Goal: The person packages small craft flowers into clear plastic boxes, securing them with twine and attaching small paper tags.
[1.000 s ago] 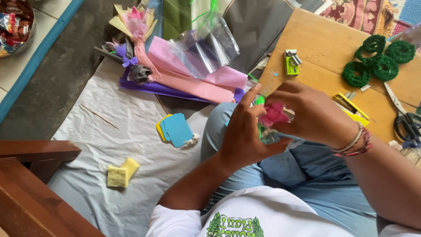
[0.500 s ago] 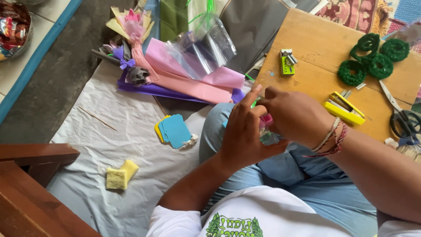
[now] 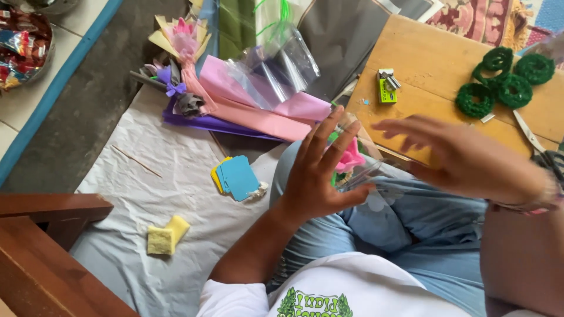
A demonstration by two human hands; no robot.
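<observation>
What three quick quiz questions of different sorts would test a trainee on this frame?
1. True or false: the left hand has its fingers spread beside a pink paper flower.
2. Which lies on the wooden board? A) green rings B) blue cards C) yellow sponges
3. Fill in: the blue cards lie on crumpled ____ paper.

Key:
1. True; the blurred right hand is open above the lap.
2. A, the green rings.
3. White.

Small green-yellow box point(image 3: 387, 92) (on wooden board point(image 3: 429, 58))
</observation>
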